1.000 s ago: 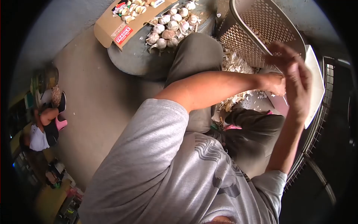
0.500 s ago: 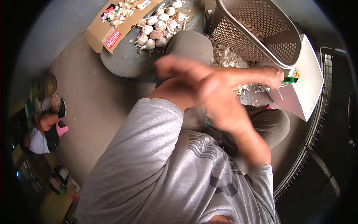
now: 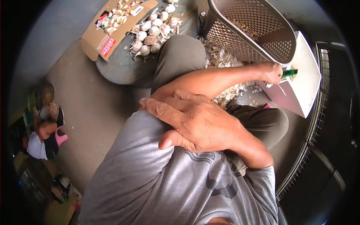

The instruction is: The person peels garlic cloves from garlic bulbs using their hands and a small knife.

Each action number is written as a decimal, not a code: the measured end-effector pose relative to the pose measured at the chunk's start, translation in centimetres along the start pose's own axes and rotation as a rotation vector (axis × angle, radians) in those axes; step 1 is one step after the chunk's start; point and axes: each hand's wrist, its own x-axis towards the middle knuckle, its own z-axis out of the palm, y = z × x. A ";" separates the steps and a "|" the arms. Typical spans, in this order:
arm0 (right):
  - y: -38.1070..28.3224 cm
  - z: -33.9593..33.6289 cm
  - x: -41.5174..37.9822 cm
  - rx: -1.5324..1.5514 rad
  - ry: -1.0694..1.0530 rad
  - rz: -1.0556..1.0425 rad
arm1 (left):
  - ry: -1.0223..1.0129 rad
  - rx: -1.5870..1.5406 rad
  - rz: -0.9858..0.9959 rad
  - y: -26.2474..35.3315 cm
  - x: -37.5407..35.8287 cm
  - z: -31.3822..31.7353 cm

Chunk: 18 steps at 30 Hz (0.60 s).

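Observation:
My left hand (image 3: pixel 272 73) is closed round a green knife-like tool (image 3: pixel 289 73), beside the rim of the perforated basket (image 3: pixel 240 43) and over the white box (image 3: pixel 309 77). My left arm stretches across to the right. My right hand (image 3: pixel 191 120) lies by the left elbow and sleeve, back up, fingers spread and thumb apart, with nothing seen in it. Its palm is hidden. Whole garlic bulbs (image 3: pixel 155 32) sit on a round grey surface (image 3: pixel 123 69). Beside them, peeled cloves (image 3: pixel 116 18) lie on a cardboard piece (image 3: pixel 92 41).
Garlic skins (image 3: pixel 225 56) are heaped beside the basket, between my knees. My raised knee (image 3: pixel 183 52) is close to the bulbs. A metal grille (image 3: pixel 322 86) runs along the right. Another person (image 3: pixel 43 140) sits at the far left, well apart from my hands.
My right hand, blurred before, has moved down and left to the left elbow and is now sharp. My left hand still holds the green tool. The whole view has shifted slightly.

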 end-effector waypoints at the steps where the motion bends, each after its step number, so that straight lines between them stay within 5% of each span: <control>1: 0.0 -0.8 -0.3 -0.042 -0.055 0.045 | 0.002 -0.038 -0.022 0.1 0.2 -0.5; 3: 0.2 -3.2 -2.0 -0.133 -0.149 0.151 | -0.017 -0.146 -0.094 0.4 0.2 -1.5; 4: 2.1 -3.7 -3.3 -0.168 0.151 -0.019 | 0.062 -0.139 0.009 -1.0 1.2 -1.3; 6: 0.7 -8.9 -5.0 -0.290 0.360 0.194 | 0.092 -0.315 -0.032 -0.4 1.0 -3.1; 7: 1.4 -10.7 -6.4 -0.176 0.615 0.229 | 0.211 -0.428 0.245 -0.4 -0.6 -3.9; 9: 3.6 -15.0 -8.8 -0.078 1.039 0.188 | 0.219 -0.608 -0.087 -0.1 0.9 -4.3; 10: 5.1 -17.3 -9.9 -0.101 1.204 0.120 | 0.197 -0.414 -0.101 1.8 -0.6 -5.8; 12: 9.0 -20.1 -13.5 -0.032 1.443 0.118 | 0.302 -0.685 -0.022 0.4 0.9 -5.1; 14: 13.7 -21.1 -17.6 0.120 1.534 0.231 | 0.310 -0.583 0.050 0.1 0.7 -5.8; 17: 15.1 -20.3 -18.2 0.658 1.213 0.302 | 0.327 -0.583 0.034 0.5 0.3 -5.9; 18: 14.6 -19.8 -16.7 0.560 1.178 0.378 | 0.353 -0.641 0.052 0.6 0.6 -5.4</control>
